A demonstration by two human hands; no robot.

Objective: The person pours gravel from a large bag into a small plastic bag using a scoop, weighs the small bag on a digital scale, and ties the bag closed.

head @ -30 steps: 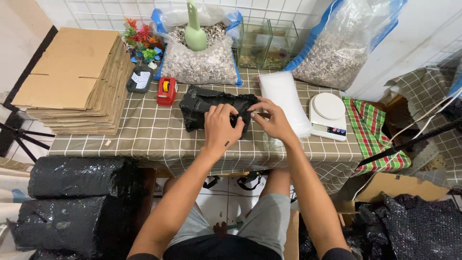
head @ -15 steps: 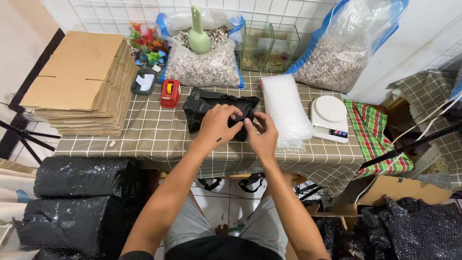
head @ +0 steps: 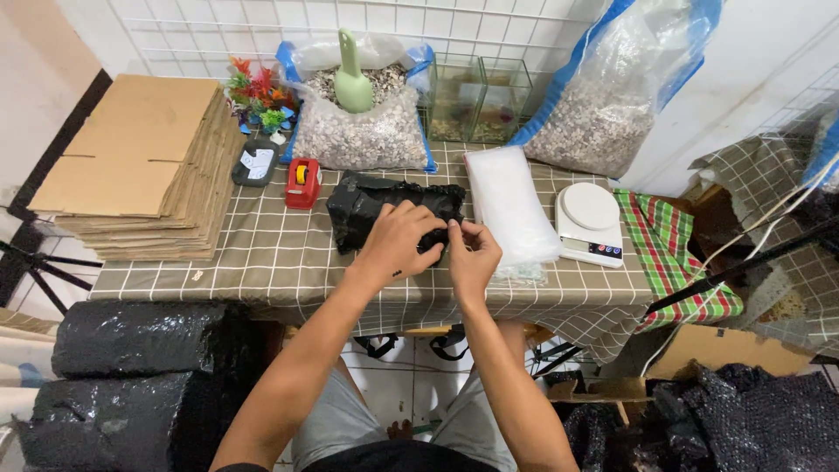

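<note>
A black plastic-wrapped package (head: 367,205) lies on the checked tablecloth (head: 262,253) in the middle of the table. My left hand (head: 398,240) rests flat on its near side, pressing it down. My right hand (head: 472,253) is pinched on the package's right end, fingertips meeting the left hand's fingers there. What the fingertips grip is too small to make out.
A stack of flat cardboard (head: 140,166) sits at the left, a red tape dispenser (head: 302,182) beside the package. Clear bags (head: 511,205) and a white scale (head: 590,223) lie to the right. Gravel sacks (head: 367,131) and glass tanks (head: 476,100) line the back. Black rolls (head: 131,323) lie below.
Both hands have drawn closer together at the package's right end, the right hand moving left and down. The view shifted slightly right.
</note>
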